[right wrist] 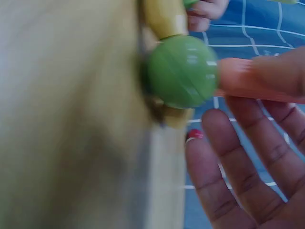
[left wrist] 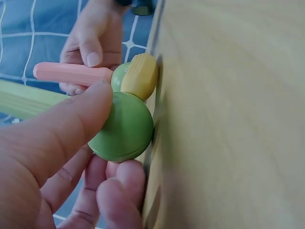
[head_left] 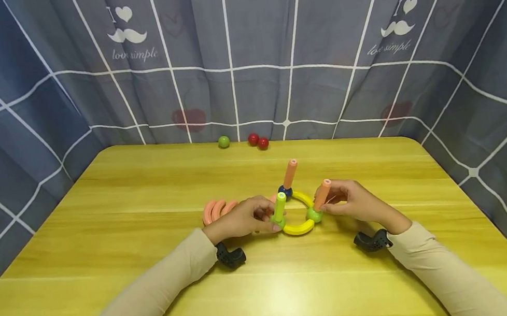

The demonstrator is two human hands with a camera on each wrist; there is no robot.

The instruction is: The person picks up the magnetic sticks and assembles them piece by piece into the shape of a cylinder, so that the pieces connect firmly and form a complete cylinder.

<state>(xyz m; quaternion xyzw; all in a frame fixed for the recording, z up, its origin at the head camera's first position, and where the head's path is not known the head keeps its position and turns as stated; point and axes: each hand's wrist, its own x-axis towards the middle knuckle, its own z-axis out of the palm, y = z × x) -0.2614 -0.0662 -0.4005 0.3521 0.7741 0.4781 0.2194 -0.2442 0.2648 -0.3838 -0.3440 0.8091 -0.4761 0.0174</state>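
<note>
A ring of toy building pieces lies on the table, with yellow curved rods joining balls. My left hand grips a green ball at the ring's left, thumb on one side and fingers underneath; a light green stick stands up from that ball. On the right, my right hand pinches an orange stick between thumb and finger. This stick leads into another green ball. At the back of the ring, a dark blue ball carries an upright orange stick.
Several pink curved rods lie left of the ring, partly behind my left hand. Along the back edge sit a loose green ball and two red balls. A grey-blue curtain with white lines surrounds the wooden table.
</note>
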